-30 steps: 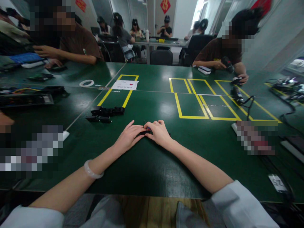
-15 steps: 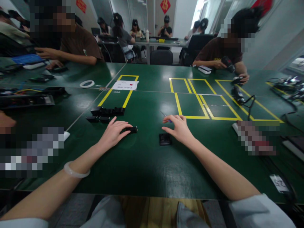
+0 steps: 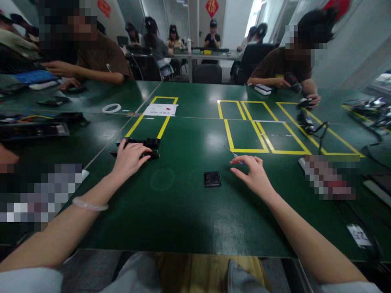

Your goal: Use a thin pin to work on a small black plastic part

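Note:
My left hand (image 3: pixel 128 158) is at the row of black blocks, with its thumb and fingers round a small black block (image 3: pixel 154 154) whose end sticks out to the right. Just behind it lie more black parts (image 3: pixel 152 142), partly covered by the hand. My right hand (image 3: pixel 253 173) is over the table, curled round a slim screwdriver (image 3: pixel 241 162) whose thin shaft points up and left. Its thumb and forefinger are apart. Between the hands a square black part (image 3: pixel 211 179) lies flat on the green table (image 3: pixel 183 219).
Yellow tape outlines (image 3: pixel 247 151) mark the table beyond my right hand. A white paper (image 3: pixel 160 110) and a tape roll (image 3: pixel 111 108) lie farther back. Power strips (image 3: pixel 330 179) flank me. Across the table a person (image 3: pixel 284 69) holds a power drill (image 3: pixel 293 82); another sits left.
My left hand has moved left and back with the black block, to the other black parts. My right hand has drawn right with the screwdriver, away from the square part.

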The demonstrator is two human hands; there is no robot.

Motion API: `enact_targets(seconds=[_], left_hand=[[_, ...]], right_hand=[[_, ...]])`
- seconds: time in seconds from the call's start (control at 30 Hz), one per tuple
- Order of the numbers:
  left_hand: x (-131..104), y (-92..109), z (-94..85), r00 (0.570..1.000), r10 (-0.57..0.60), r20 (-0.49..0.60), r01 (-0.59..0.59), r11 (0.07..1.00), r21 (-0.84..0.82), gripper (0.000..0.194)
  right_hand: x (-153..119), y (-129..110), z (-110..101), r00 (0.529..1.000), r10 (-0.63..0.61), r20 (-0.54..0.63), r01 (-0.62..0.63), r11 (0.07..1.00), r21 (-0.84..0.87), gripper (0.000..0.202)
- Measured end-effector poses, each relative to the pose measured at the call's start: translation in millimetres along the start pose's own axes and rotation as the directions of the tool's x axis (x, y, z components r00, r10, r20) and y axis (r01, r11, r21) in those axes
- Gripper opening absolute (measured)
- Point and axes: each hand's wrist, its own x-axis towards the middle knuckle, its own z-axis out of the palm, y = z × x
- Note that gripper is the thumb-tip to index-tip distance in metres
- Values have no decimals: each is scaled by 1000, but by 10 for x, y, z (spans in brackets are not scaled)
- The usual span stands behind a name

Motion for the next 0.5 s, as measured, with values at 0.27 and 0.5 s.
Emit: enact_targets(seconds=[0.27, 0.5], left_hand=[[105, -189, 25, 999, -34, 10, 33, 993, 113, 26], [126, -188, 22, 999, -44, 18, 41, 991, 131, 25]], right_hand=[[-47, 50, 35, 1000, 20, -12, -20, 1000, 13, 19], [-59, 74, 65, 1000, 5, -2, -5, 1000, 31, 21]])
